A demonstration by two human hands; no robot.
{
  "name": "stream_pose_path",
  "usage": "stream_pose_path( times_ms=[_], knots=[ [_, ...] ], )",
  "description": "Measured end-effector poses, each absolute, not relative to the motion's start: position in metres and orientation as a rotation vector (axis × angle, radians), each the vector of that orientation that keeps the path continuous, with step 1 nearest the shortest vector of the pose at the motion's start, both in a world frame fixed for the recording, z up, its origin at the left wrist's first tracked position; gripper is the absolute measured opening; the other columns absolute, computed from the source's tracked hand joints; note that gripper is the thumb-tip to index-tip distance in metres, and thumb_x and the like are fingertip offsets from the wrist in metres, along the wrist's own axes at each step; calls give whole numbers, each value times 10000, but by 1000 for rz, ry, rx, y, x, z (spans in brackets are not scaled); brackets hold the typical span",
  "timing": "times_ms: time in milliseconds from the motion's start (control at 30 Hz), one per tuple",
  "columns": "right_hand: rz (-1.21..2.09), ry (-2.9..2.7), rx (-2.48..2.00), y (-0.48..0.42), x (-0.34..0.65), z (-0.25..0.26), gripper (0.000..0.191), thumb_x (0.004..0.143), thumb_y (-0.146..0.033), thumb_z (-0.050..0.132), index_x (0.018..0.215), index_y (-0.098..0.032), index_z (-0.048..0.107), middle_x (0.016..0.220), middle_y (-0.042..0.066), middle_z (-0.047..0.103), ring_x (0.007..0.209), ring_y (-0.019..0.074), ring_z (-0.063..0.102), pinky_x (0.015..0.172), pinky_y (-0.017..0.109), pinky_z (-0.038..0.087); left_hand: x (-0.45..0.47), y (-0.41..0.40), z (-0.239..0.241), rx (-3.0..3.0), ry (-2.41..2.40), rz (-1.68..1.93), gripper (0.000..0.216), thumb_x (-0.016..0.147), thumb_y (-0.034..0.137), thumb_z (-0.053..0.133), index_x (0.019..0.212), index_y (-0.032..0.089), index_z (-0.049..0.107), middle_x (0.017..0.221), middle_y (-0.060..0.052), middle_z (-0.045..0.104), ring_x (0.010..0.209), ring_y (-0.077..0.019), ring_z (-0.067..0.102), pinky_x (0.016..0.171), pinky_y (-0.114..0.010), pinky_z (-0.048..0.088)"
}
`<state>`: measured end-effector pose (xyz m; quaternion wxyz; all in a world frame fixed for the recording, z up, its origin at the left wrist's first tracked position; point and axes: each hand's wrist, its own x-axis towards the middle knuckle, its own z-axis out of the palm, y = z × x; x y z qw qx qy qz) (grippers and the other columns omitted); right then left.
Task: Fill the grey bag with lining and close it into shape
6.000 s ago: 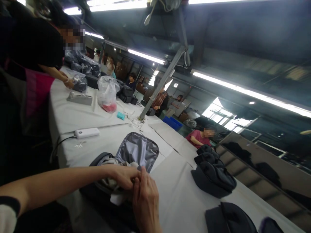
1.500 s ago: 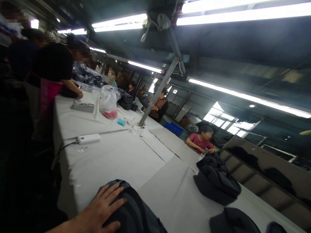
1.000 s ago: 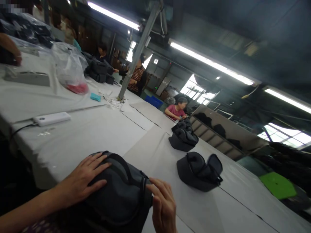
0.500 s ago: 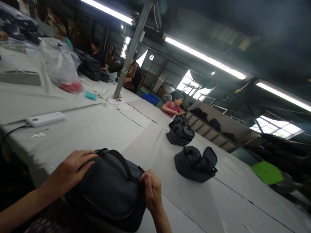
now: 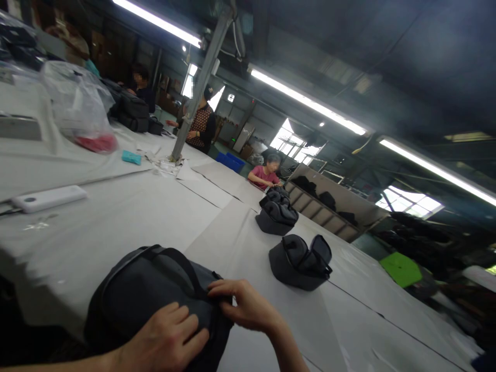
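At near edge of white-covered bench (image 5: 127, 217): dark grey rounded fabric bag (image 5: 151, 289) lies flat, closed side up. Left hand (image 5: 166, 338) is laid flat, fingers spread, on bag's front panel; nothing is gripped. Right hand (image 5: 246, 307) is pinched on bag's right edge, seemingly at zipper end. Bag best kept pinned under left palm while edge is worked, fabric pulled taut. Bag looks soft, padded, matte; dark strap is arched across top.

Two bags (image 5: 300, 261) lie behind the nearest bag (image 5: 151, 289) (same table (image 5: 127, 217)).
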<state>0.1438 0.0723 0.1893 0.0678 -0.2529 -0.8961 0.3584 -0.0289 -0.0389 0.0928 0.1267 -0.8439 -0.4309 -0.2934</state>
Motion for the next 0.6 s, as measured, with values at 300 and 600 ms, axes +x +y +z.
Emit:
stream_pose_path(
  times_ms=[300,600],
  knots=[
    [678,-2651,-620,76,149,150,181,846,-77,510,900,-201,631,931,44,666,929,177,591,851,315,506,-40,-40,83,-2448,-1433,-877,213,754,229,696,905,251,547,847,5,612,754,-224,521,710,-368,339],
    [835,-2009,-1276,78,171,122,388,914,-369,425,1205,-165,581,1082,107,669,952,207,633,832,332,519,-27,-41,73,-2400,-1181,-1151,198,756,33,562,699,210,495,651,18,543,590,-167,451,630,-324,336]
  ],
)
